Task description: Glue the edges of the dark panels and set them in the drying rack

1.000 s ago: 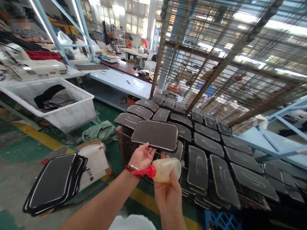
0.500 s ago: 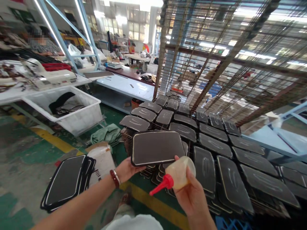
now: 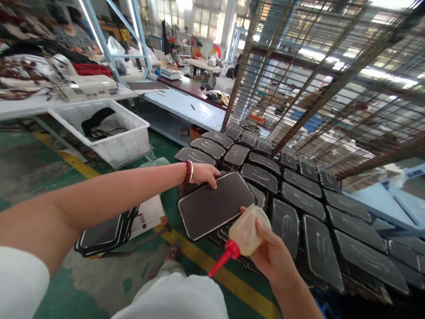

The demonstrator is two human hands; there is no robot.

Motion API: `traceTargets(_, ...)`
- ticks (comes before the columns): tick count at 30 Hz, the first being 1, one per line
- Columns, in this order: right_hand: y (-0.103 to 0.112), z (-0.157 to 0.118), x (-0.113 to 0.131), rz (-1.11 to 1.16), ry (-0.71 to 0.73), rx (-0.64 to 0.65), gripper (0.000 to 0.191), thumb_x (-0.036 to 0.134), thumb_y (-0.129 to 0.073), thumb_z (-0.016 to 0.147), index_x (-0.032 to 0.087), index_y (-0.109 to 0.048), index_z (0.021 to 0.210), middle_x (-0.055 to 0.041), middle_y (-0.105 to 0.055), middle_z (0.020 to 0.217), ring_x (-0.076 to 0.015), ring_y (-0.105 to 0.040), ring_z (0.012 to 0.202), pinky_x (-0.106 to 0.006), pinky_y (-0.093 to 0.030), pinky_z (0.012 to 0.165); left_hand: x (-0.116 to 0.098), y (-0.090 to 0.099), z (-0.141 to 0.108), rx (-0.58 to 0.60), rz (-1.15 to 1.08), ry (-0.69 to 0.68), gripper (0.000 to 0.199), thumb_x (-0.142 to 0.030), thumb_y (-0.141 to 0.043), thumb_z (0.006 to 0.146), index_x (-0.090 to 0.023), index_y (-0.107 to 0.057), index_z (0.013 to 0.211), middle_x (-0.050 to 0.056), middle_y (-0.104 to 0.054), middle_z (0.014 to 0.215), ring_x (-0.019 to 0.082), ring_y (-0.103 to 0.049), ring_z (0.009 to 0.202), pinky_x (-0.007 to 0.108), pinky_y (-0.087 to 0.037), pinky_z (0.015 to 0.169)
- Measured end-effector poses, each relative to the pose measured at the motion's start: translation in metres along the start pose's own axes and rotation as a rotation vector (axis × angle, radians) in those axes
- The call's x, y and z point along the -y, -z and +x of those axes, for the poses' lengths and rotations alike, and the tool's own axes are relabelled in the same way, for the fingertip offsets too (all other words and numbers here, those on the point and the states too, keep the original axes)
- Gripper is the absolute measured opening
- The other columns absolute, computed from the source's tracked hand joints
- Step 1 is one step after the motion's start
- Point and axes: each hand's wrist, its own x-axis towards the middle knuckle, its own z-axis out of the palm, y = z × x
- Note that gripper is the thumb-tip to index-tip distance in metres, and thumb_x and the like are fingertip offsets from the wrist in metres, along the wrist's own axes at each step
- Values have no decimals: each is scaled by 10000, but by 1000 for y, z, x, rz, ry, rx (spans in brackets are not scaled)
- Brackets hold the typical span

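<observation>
My left hand (image 3: 205, 174) reaches across and pinches the far edge of a dark, flat, rounded-corner panel (image 3: 212, 206) with a pale line along its rim. The panel is tilted above the near end of the stacks. In my right hand (image 3: 270, 250) is a translucent squeeze bottle (image 3: 249, 228) with yellowish contents, its red nozzle (image 3: 224, 257) pointing down and left. The bottle overlaps the panel's right corner; I cannot tell whether they touch. Several similar panels (image 3: 312, 199) lie in rows on stacks to the right, with glossy streaks on their tops.
A pile of panels (image 3: 99, 232) lies low at the left, partly behind my left forearm. Beyond it stands a white bin (image 3: 128, 144) holding dark pieces. A rusty wire rack (image 3: 318, 75) leans over the stacks. Other people sit at tables farther back.
My left hand has moved from the panel's near left corner to its far edge, and the panel has turned, its left end nearer me. The bottle stays in my right hand; the view has shifted.
</observation>
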Motion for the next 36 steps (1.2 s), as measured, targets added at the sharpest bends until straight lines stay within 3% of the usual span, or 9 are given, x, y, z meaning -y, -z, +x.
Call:
traceTargets(5,20,-16,23,4,109,-133,547,458,-764,762,171,-613,1202,-164,-650,1206,-272,-667,988,-407,-573,821,2,12,-10,42,-58,24,626,226,-445,631,-99,-682,1110,155,-754,797,266,-714,541,311,-569,448)
traceTargets(9,37,-33,63,-129,495,-303,502,506,-722,795,190,-630,1174,-140,-692,1090,-296,-669,990,-488,-551,879,-2,22,-29,11,-301,53,480,85,-533,727,-152,-676,1119,147,-742,839,309,-731,618,404,-589,487)
traceTargets(13,26,-37,85,-286,741,-335,472,434,-765,780,220,-638,1181,-107,-691,1071,-293,-655,1018,-528,-501,958,0,17,-43,-41,-325,30,372,-48,-574,772,-187,-668,1104,119,-726,810,319,-729,646,453,-590,522)
traceTargets(17,10,-37,86,-370,763,-287,520,422,-777,762,226,-618,1217,-118,-697,1029,-316,-665,979,-569,-512,914,4,8,-50,-222,-309,6,434,-47,-543,779,-200,-629,1175,102,-730,798,303,-735,735,411,-596,555)
traceTargets(19,8,-37,84,-391,754,-275,529,421,-780,755,228,-614,1218,-120,-703,997,-315,-670,954,-574,-519,894,4,8,-52,-243,-300,51,484,-20,-519,773,-197,-609,1214,105,-732,811,298,-736,775,390,-596,565)
traceTargets(24,10,-39,79,-387,732,-286,516,388,-774,766,221,-611,1226,-124,-702,988,-320,-666,965,-585,-511,905,4,12,-51,-133,-275,131,493,0,-449,777,-167,-615,1211,133,-735,835,298,-737,746,371,-588,531)
traceTargets(30,10,-36,70,-326,770,-347,451,366,-741,807,215,-619,1214,-117,-679,1083,-315,-650,1015,-574,-496,940,6,16,-49,-121,-233,36,486,16,-468,755,-178,-639,1166,141,-741,866,297,-738,805,356,-593,562)
traceTargets(33,12,-31,67,-285,844,-398,423,342,-740,816,201,-625,1198,-106,-666,1108,-293,-636,1048,-506,-520,928,6,20,-45,-67,-68,-45,495,46,-509,714,-165,-658,1137,150,-747,885,307,-735,841,361,-599,593)
traceTargets(36,12,-28,63,-224,846,-443,411,337,-777,779,197,-649,1144,-83,-670,1077,-259,-645,1011,-403,-573,833,5,27,-39,112,216,-92,515,100,-576,634,-135,-682,1080,148,-756,907,294,-737,823,354,-602,649)
